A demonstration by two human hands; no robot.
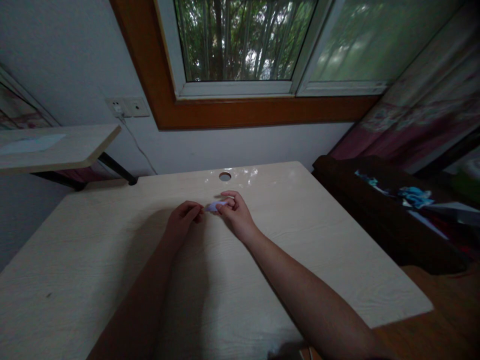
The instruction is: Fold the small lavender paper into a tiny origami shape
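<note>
Above the middle of the desk, my right hand [237,212] pinches a small, flat, pale-lavender piece [214,206] between thumb and fingers. Its kind cannot be made out; the end pointing left looks narrower and more see-through. My left hand [185,216] is just to the left, thumb and forefinger pressed together close to that narrow end. Whether those left fingertips hold the tip, something tiny, or nothing is too small to tell. Both forearms reach in from the bottom edge over the light wood-grain desk [232,300].
A round cable hole [225,176] lies beyond my hands near the desk's back edge. At the left, a raised shelf [56,150] stands on black legs. A white cord [137,142] hangs from the wall socket [127,107]. Right of the desk, a dark brown piece of furniture [360,215] bears cloth-like items.
</note>
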